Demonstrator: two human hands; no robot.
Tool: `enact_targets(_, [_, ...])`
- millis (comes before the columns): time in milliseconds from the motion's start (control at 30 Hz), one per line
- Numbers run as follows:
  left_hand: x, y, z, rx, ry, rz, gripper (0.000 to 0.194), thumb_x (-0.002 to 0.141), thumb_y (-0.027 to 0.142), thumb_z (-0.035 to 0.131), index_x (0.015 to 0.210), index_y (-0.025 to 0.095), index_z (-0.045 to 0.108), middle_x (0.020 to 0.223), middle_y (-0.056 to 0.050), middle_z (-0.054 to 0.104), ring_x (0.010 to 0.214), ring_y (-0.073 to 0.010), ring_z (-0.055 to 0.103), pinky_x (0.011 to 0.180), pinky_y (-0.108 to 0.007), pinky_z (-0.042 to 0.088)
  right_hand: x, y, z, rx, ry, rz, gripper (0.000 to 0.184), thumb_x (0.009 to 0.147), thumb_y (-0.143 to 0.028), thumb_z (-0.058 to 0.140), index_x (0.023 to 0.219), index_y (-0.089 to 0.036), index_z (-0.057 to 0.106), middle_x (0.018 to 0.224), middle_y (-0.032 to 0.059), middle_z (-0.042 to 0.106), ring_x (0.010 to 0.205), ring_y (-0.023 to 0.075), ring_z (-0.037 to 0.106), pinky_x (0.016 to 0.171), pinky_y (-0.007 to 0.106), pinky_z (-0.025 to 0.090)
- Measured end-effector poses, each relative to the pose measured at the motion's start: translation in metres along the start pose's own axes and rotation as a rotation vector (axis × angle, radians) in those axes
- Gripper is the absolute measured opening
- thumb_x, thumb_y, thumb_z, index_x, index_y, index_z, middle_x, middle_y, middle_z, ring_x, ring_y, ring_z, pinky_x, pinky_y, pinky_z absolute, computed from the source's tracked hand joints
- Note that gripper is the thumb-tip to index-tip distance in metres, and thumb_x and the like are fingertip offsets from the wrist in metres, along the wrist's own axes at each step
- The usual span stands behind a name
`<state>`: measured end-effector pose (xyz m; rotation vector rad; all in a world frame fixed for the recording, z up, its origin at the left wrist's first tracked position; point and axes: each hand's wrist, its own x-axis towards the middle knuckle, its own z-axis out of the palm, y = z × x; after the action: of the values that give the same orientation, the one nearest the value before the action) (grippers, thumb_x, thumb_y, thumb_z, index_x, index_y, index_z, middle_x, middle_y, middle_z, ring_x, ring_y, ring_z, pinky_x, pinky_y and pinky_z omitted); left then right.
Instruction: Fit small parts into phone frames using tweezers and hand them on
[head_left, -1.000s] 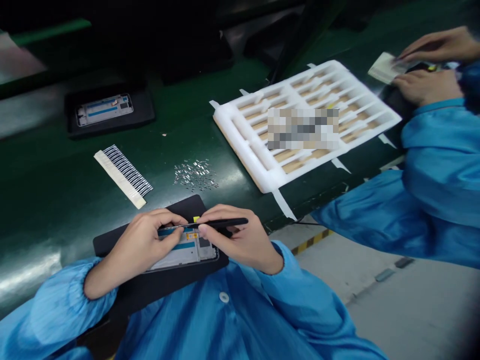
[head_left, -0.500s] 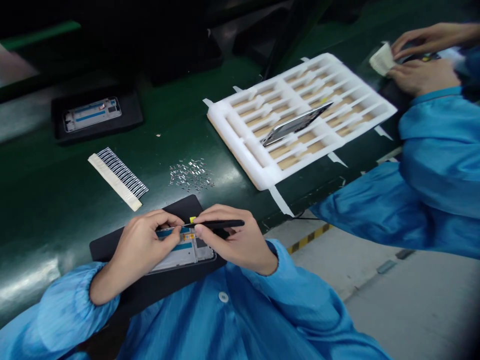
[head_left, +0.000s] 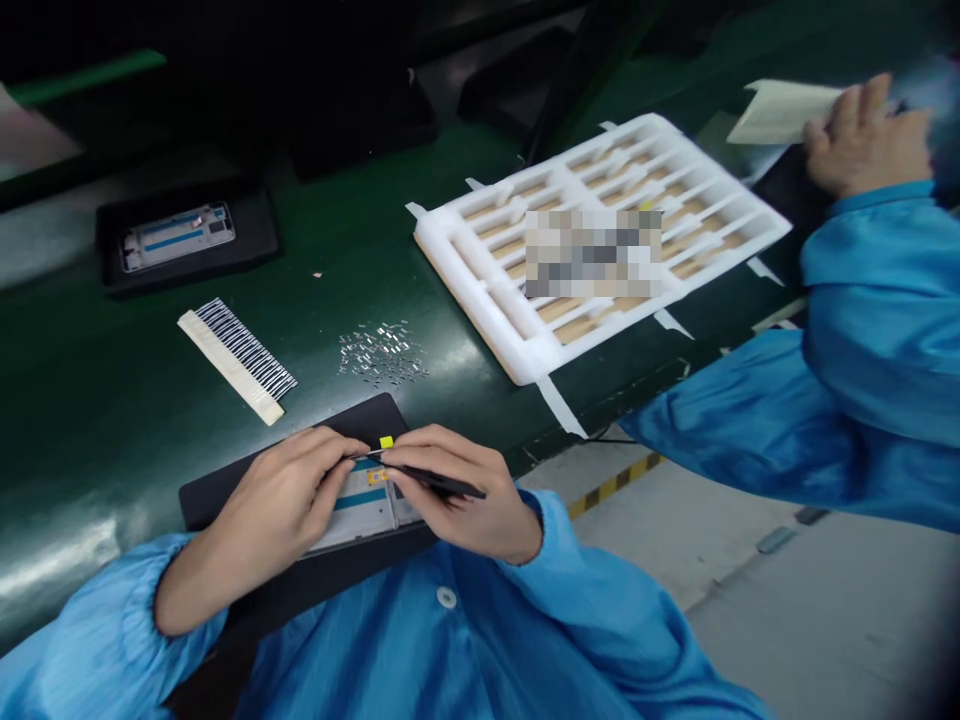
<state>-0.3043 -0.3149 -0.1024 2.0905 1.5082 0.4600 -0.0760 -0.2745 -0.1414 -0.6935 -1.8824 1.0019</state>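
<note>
At the near edge of a glossy dark green tabletop, a black rectangular mat [head_left: 225,510] lay under a slim silver-and-blue phone frame [head_left: 360,510], which was the thing in hand. The person's left hand [head_left: 274,500] rested across the frame, its fingers [head_left: 330,455] curled and gripping the frame's upper edge. The right hand [head_left: 457,490] was closed in a pinch around a slim black pointed tool [head_left: 435,482], with its tip at that same edge, near a small yellow tag [head_left: 386,442]. An orange label [head_left: 377,477] sat on the frame just below the tip.

Farther along the tabletop, toward the far edge, lay a small scatter of tiny silver pieces [head_left: 382,352] and a cream strip with black barcode-like stripes [head_left: 236,360]. Beyond them, near the far left edge, a second phone frame [head_left: 176,237] lay on a black mat [head_left: 187,262]. To the right stood a white foam tray [head_left: 457,270] with tan-lined slots, taped down, its middle hidden by a pixelated patch. A co-worker's raised hand [head_left: 866,135], fingers loosely spread, was just beside a white paper sheet [head_left: 784,112], above a bright blue sleeve [head_left: 877,320].
</note>
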Motion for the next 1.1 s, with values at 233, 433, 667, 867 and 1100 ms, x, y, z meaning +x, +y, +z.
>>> enact_targets(233, [-0.017,-0.001,0.003,0.419,0.184,0.256,0.026,0.107,0.018,0.053,0.126,0.007,0.068,0.102,-0.009,0.079,0.092,-0.0228,0.072,0.085,-0.036,0.058,-0.003,0.0,0.007,-0.023,0.013,-0.01,0.02,0.096,-0.007,0.069,0.114,-0.013,0.077,0.104,0.0145,0.077,0.097,0.0214,0.077,0.089,0.035,0.066])
enact_targets(433, [0.0,-0.033,-0.02,0.559,0.256,-0.048,0.028,0.109,0.032,0.051,0.106,0.017,0.075,0.108,-0.008,0.074,0.098,-0.0249,0.07,0.084,-0.039,0.058,0.003,-0.005,0.004,0.063,0.054,0.071,0.015,0.094,-0.01,0.071,0.105,-0.015,0.08,0.099,0.0122,0.078,0.086,0.0201,0.077,0.076,0.031,0.065])
enact_targets(667, [0.008,-0.055,-0.017,0.805,0.195,-0.136,0.027,0.108,0.027,0.048,0.1,0.014,0.07,0.101,-0.01,0.07,0.093,-0.0274,0.067,0.081,-0.039,0.056,0.007,-0.008,0.0,0.148,0.147,0.134,0.014,0.092,-0.009,0.072,0.1,-0.017,0.082,0.093,0.0099,0.079,0.082,0.0193,0.076,0.073,0.03,0.063])
enact_targets(867, [0.005,-0.045,-0.018,0.867,0.158,-0.1,0.028,0.109,0.023,0.042,0.095,0.013,0.065,0.083,-0.01,0.066,0.08,-0.0287,0.067,0.07,-0.04,0.052,0.008,-0.01,-0.004,0.116,0.159,0.103,0.016,0.095,-0.011,0.069,0.105,-0.018,0.08,0.096,0.009,0.079,0.086,0.0197,0.076,0.077,0.032,0.063])
enact_targets(1100, [-0.011,-0.006,-0.021,0.761,0.184,0.147,0.016,0.106,0.016,0.048,0.109,0.013,0.064,0.108,-0.013,0.072,0.089,-0.0271,0.068,0.076,-0.04,0.051,0.006,-0.019,-0.006,-0.137,0.022,-0.075,0.033,0.099,-0.005,0.051,0.125,-0.014,0.068,0.119,0.017,0.071,0.109,0.0244,0.072,0.094,0.041,0.064])
